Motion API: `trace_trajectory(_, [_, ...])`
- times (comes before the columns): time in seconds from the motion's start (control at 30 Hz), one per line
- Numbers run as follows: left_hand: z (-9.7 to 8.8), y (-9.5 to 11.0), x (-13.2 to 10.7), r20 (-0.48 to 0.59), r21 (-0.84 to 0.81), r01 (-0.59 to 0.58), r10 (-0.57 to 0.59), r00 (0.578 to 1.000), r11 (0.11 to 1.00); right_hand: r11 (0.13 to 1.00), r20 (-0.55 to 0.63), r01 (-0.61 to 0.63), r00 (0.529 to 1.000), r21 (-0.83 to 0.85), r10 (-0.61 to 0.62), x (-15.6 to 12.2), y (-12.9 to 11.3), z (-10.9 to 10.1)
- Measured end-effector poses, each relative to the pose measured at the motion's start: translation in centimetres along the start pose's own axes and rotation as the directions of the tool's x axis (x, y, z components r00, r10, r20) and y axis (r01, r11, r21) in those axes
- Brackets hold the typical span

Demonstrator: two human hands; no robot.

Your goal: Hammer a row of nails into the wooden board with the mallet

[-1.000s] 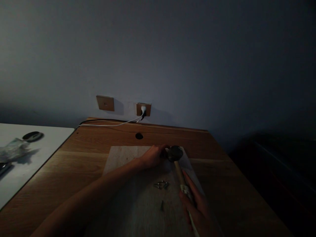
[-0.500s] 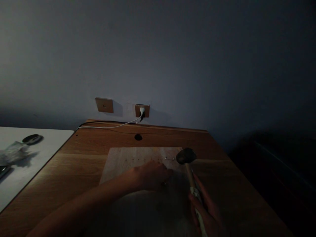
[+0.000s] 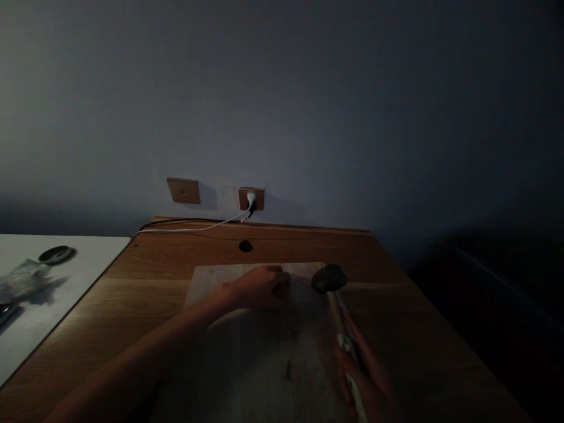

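Observation:
My right hand [image 3: 363,376] is wrapped around the handle of a mallet [image 3: 329,279] with a dark, rounded head and a wooden shaft. The mallet's head is over the far right corner of a pale wooden board [image 3: 247,364]. On the board's far part is my left hand [image 3: 262,286], its fingers curled and pinched together. Whatever is between those fingertips is too small and dark to make out. Nearer to me on the board lie small dark pieces [image 3: 288,370], dim and hard to identify.
The board lies on a wooden table [image 3: 418,329] with a round cable hole [image 3: 245,246]. Cables [image 3: 202,228] run along its back edge to a wall socket [image 3: 251,199]. On a white surface [image 3: 94,252] at left are a dark round object [image 3: 57,255] and a clear plastic bag [image 3: 29,279].
My left hand has moved up and slightly left on the board, now covering much of the row of small dark marks. My right hand and the mallet have barely moved.

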State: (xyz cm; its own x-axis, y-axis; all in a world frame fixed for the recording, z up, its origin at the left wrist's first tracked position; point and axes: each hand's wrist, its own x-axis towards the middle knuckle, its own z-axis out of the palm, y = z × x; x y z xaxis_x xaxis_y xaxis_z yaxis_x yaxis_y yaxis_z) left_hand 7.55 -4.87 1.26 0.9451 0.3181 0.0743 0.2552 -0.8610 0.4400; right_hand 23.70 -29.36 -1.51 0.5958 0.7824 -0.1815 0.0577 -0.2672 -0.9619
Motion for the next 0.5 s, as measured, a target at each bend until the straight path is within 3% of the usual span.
trace_trajectory(0.13, [0.3,1.4,0.0,0.076,0.140,-0.038,0.028,0.997,0.989,0.998,0.028,-0.050,0.998,-0.024,0.051,0.1,0.2,-0.2])
trace_trajectory(0.27, [0.3,1.4,-0.5,0.073,0.227,-0.048,0.032,0.997,0.973,0.997,0.022,-0.079,0.997,-0.019,0.079,0.0,0.3,-0.5])
trace_trajectory(0.5, [0.4,1.2,-1.3,0.048,0.319,-0.011,-0.004,0.999,0.948,1.000,-0.053,0.001,0.999,0.001,-0.001,0.1,0.2,-0.6])
